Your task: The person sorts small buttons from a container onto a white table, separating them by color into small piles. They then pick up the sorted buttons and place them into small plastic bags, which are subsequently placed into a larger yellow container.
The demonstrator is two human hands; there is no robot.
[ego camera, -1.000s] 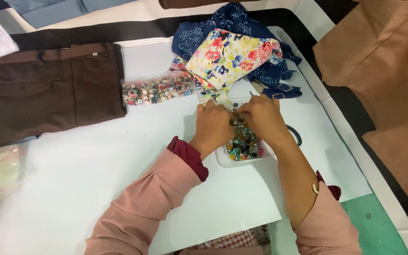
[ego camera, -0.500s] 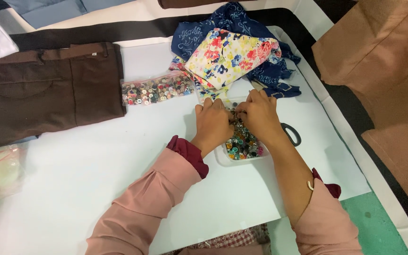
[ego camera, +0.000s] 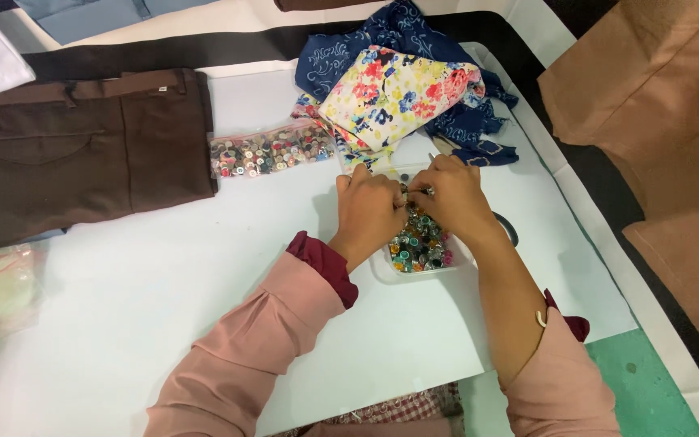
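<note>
**Hands bunched over the button tray**

Buttons everywhere in this one. A small clear tray (ego camera: 422,247) packed with mixed-colour buttons is set on the white worktop (ego camera: 163,307), and both hands are parked right on its far end. The left hand (ego camera: 370,212) is curled with the fingers tucked under, knuckles up, and the right hand (ego camera: 453,198) is curled the same way just beside it — fingertips of the two are meeting over the tray's top edge. Something small seems to be pinched between them, but what exactly can't be made out, since the fingertips are hidden by the knuckles. So: both hands narrow and closed-ish, contents not readable.

Key relation — the tray is lying directly under and slightly toward the body from the fingertips, with its long axis running away from the person. Neither hand is noticeably nearer; the tray is straddled evenly, left hand on its left edge, right hand on its right.

Around it: a zip bag of buttons (ego camera: 273,150) is sitting off to the left, well apart from the hands, next to folded brown trousers (ego camera: 74,154). A floral fabric pile (ego camera: 398,93) is lying just beyond the tray, almost touching the hands.
</note>
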